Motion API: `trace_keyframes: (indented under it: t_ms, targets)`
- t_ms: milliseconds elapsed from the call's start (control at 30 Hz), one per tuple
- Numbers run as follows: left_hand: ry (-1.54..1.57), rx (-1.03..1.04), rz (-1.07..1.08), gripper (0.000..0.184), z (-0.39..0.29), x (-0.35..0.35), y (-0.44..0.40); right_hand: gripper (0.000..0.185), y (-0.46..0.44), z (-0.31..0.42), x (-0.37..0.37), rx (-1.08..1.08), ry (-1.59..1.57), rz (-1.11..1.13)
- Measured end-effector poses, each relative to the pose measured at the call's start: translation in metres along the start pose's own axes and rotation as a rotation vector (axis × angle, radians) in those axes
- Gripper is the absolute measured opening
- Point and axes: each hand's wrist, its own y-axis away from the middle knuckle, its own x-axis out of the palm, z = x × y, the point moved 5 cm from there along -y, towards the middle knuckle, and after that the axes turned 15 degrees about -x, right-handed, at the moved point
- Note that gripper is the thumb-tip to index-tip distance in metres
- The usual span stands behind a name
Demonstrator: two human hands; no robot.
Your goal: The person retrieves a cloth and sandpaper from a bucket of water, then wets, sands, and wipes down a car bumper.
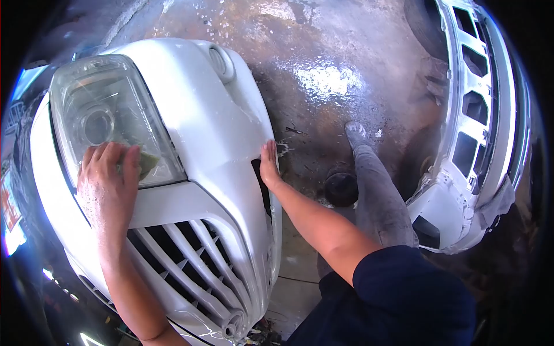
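Observation:
My left hand [108, 181], wet with droplets, is closed on a greenish pad [148, 165] and presses it against the lower part of a clear headlight [135, 109]. The headlight sits in the front of a white car [190, 121]. My right hand [269, 164] rests against the edge of the white bumper, its fingers stretched out and pointing up, holding nothing. Between my two arms lies the slatted grille [193, 262] with dark gaps.
A detached white bumper [453, 193] with square openings stands at the right. The concrete floor [381, 46] is wet and shiny. A dark round object [341, 188] is on the floor beside my outstretched leg [378, 190].

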Motion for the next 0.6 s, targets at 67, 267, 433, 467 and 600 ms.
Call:
trace_keyframes:
  t_ms: [67,267,433,467,600]
  targets:
    - [-0.024,-0.055,0.019,0.023,0.001,0.003,-0.001,0.074,0.012,0.020,-0.006,0.226,-0.167,-0.044]
    - [-0.097,0.046,-0.100,0.023,-0.005,0.007,0.001,0.068,0.047,0.148,-0.021,0.519,-0.567,0.065]
    - [0.056,0.043,-0.026,0.022,-0.025,-0.008,0.045,0.063,0.084,0.138,-0.031,0.263,-0.584,0.174]
    - [0.084,0.033,-0.008,0.022,-0.034,-0.011,0.061,0.062,0.094,0.133,-0.031,0.208,-0.597,0.195]
    - [0.349,-0.161,0.018,0.028,-0.064,0.005,0.153,0.061,0.171,0.063,-0.027,0.540,-0.615,0.231]
